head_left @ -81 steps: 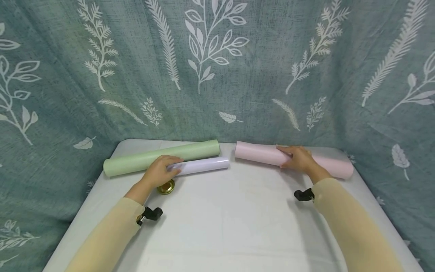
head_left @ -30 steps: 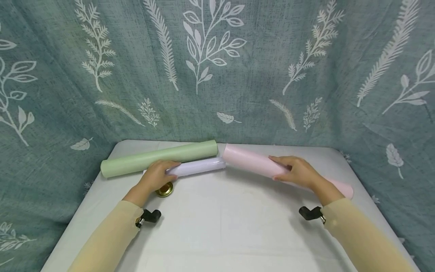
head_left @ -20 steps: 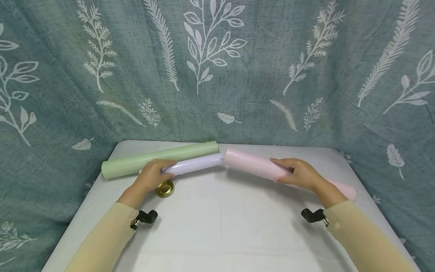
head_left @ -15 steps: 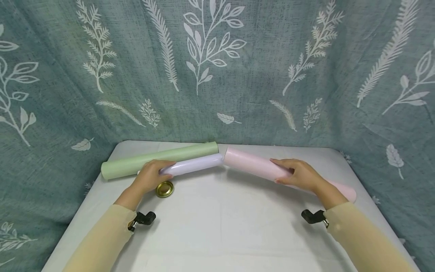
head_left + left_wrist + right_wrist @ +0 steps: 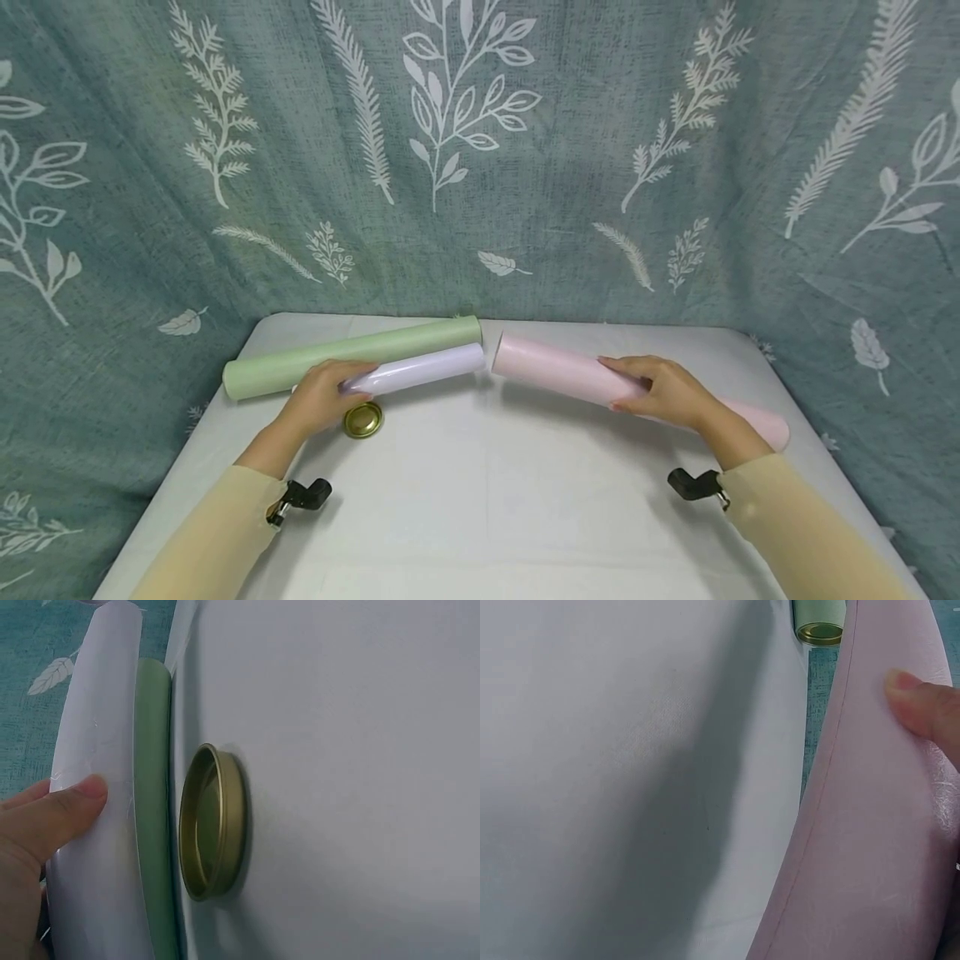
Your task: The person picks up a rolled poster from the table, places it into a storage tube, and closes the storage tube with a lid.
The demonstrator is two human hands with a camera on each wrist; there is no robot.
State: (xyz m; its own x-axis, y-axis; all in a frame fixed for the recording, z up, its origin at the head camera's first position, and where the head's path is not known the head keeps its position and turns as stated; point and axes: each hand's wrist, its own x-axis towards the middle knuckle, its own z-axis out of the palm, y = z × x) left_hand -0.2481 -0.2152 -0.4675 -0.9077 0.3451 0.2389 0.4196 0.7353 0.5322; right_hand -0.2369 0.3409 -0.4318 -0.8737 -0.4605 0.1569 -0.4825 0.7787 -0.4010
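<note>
My left hand (image 5: pixel 318 396) grips a shiny lavender tube (image 5: pixel 427 369) near its left end, fingers over the far side and thumb on the near side. In the left wrist view the thumb (image 5: pixel 71 810) presses flat along the tube. My right hand (image 5: pixel 667 392) grips a thicker pink tube (image 5: pixel 551 364) around its middle, with a shadow on the table below it. A lengthwise seam shows on the pink tube in the right wrist view. The inner ends of the two tubes face each other with a small gap.
A long green tube (image 5: pixel 337 354) lies along the back of the white-covered table (image 5: pixel 487 500), behind the lavender one; its end in the right wrist view has a gold metal rim (image 5: pixel 820 633). A round gold lid (image 5: pixel 363 420) lies near my left hand. A patterned curtain (image 5: pixel 480 250) hangs behind.
The pink tube has shifted left and nearer to me in my right hand, its tilt steeper. My left hand has drawn the lavender tube left, and more of the gold lid shows.
</note>
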